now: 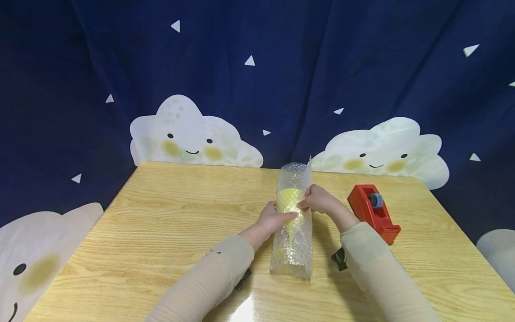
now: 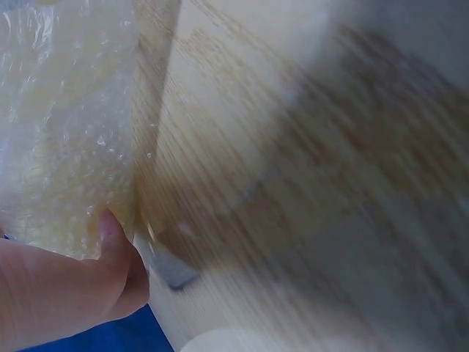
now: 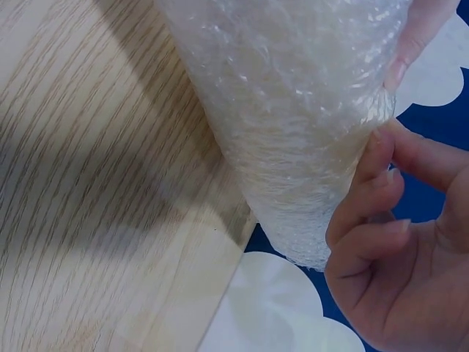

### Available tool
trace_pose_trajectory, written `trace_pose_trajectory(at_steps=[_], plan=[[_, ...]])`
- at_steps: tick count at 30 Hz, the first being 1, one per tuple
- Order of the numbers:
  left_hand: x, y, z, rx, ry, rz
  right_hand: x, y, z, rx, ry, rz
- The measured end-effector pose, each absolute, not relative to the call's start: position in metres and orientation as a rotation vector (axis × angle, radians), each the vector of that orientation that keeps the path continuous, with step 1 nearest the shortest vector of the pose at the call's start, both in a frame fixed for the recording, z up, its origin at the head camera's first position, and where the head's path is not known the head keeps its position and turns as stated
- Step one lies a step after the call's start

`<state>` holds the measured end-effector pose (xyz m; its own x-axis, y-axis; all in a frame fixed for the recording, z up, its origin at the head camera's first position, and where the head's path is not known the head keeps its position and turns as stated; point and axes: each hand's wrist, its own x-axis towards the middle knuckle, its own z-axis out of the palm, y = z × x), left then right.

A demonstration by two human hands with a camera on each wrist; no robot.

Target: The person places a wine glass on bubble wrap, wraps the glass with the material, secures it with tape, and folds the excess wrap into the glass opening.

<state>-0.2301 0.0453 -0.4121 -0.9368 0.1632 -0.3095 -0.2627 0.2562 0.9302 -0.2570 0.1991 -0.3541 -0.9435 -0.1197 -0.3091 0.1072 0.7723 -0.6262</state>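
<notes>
A roll of bubble wrap (image 1: pixel 295 176) lies lengthwise in front of me, wrapped around a yellow thing (image 1: pixel 288 195) that is wide at the far end and narrow below; the film blurs its kind. My left hand (image 1: pixel 270 220) grips the roll from its left side, thumb laid across the top. From the right, my right hand (image 1: pixel 320 199) pinches the loose edge of the wrap between thumb and forefinger. In the right wrist view, the other fingers (image 3: pixel 366 246) curl beside the wrap. The left wrist view has the left hand (image 2: pixel 80 282) against the crinkled film.
A red tape dispenser (image 1: pixel 372 210) with a blue-cored roll stands on the wooden table (image 1: pixel 193 201), right of my right forearm. A small black object (image 1: pixel 339 259) shows beside the right sleeve. Behind the table's far edge hangs a dark blue curtain (image 1: pixel 281 98) with clouds.
</notes>
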Motion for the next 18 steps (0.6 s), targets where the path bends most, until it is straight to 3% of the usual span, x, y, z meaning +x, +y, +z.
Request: trace_pose_trajectory(at_steps=[18], plan=[[-0.232,0.04,-0.415,-0.047,2.14,1.751,-0.253,0.222,-0.368,0.065,2.512,-0.921]])
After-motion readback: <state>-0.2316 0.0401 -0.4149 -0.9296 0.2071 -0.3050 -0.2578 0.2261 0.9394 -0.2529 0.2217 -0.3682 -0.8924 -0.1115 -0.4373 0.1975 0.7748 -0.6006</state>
